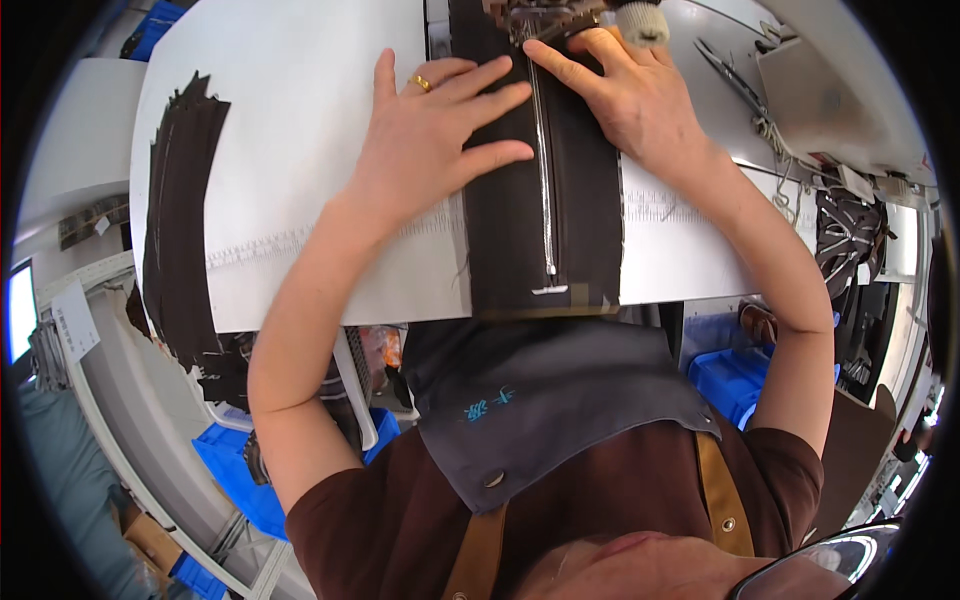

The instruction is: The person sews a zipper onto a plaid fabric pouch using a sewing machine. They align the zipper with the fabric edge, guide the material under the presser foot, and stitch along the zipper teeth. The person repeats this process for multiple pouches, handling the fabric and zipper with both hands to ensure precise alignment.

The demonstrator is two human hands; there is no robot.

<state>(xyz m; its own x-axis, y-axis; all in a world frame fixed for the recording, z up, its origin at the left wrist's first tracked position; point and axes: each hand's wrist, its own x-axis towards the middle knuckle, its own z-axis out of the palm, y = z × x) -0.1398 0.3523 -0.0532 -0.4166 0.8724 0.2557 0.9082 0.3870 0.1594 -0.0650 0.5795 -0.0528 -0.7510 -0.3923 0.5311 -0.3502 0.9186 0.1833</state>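
Left hand (440, 125) flat, fingers spread, palm down on dark brown fabric strip (510, 240), gold ring (422, 83) on one finger; gripping nothing, just pressing; right hand (625, 95) also open, fingers extended, index tip just beside silver zipper (545, 170) running down strip's middle; strip lies across white table (300, 120), from far edge by sewing machine foot (545, 15) to near edge, end hanging just over it; stack of dark pieces (180, 220) at table's left edge; scissors (730, 70) near right far corner; blue bins (735, 380) below table.
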